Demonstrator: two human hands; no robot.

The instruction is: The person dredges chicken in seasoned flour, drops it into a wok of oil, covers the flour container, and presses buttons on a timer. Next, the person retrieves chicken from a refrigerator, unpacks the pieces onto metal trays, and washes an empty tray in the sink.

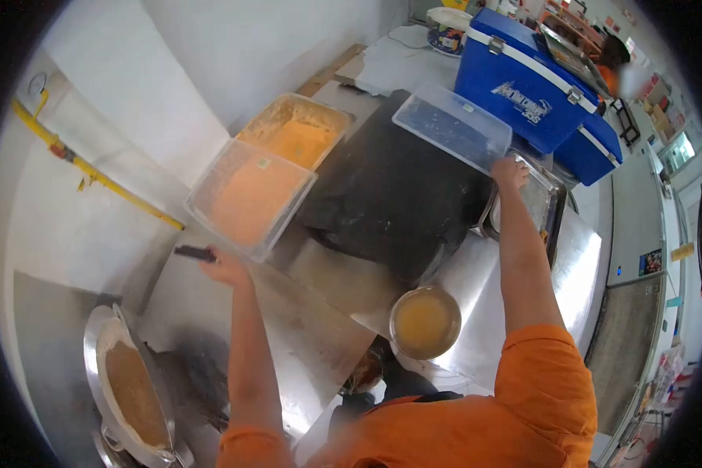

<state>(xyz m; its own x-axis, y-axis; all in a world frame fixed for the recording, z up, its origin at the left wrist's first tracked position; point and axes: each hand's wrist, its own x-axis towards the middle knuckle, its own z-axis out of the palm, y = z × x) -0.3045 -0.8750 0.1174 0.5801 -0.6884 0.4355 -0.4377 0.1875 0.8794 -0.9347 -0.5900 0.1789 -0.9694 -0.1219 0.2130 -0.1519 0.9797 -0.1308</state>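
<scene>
My left hand [228,269] is closed around a small, dark, narrow object [195,253] whose exact kind I cannot make out. It is just below a clear plastic bin [249,195] of pale orange powder. My right hand [510,173] reaches far forward, fingers closed at the near right corner of a clear plastic lid [448,121]. That lid rests on a black cloth or sheet [398,195] draped over something bulky. Directly beside the right hand are metal trays [555,214].
Behind the bin, a tub [320,117] contains deeper orange powder. Blue coolers [522,86] stand at the back right. A metal bowl [427,322] of yellowish liquid is near my body; a large pan [136,390] sits lower left. A yellow pipe [93,168] runs along the wall.
</scene>
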